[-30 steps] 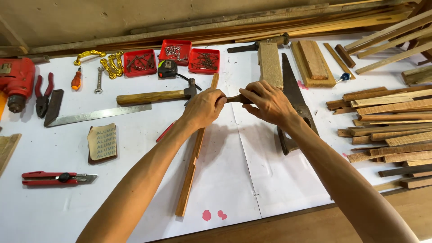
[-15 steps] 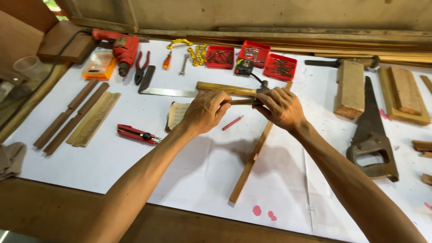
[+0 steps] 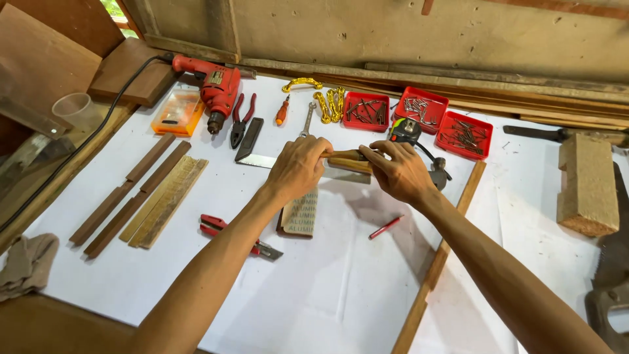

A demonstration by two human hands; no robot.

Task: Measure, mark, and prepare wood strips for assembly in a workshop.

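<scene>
Centre frame, left hand (image 3: 298,167) and right hand (image 3: 400,172) grip a small wooden piece (image 3: 349,160) (partly hidden) above a white-covered workbench (image 3: 314,288); weathered wall (image 3: 406,33) across the top.

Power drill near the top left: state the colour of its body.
Red body, dark chuck; head view.

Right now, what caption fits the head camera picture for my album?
Left hand and right hand pinch a small wooden piece above a white-covered workbench with red nail trays.
</scene>
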